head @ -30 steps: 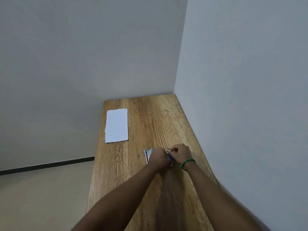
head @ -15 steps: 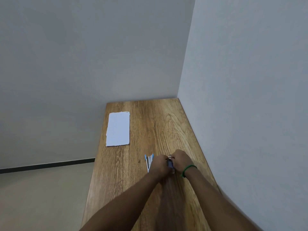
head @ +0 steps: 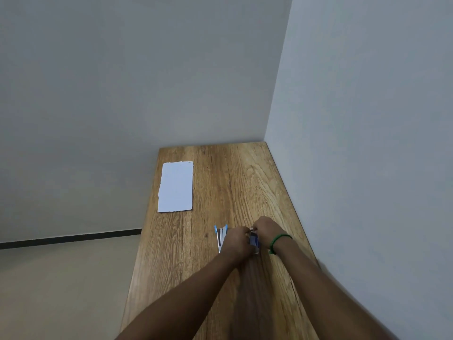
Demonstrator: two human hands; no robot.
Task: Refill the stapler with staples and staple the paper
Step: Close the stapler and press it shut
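Note:
A blue and silver stapler (head: 221,235) lies on the wooden table (head: 235,182), its lid swung open; only its far end shows past my left hand (head: 236,242). My left hand and my right hand (head: 266,230) meet just right of it, both pinching a small blue staple box (head: 254,241) held between them. My right wrist wears a green band. A white sheet of paper (head: 176,187) lies flat at the table's far left, well away from both hands.
The table stands in a corner, with a wall along its right edge (head: 343,168) and another behind its far end. Its left edge drops to a beige floor (head: 61,285).
Both hands stay together on the staple box with only small finger movements. The camera has tilted slightly, so everything sits a little lower and further right in view.

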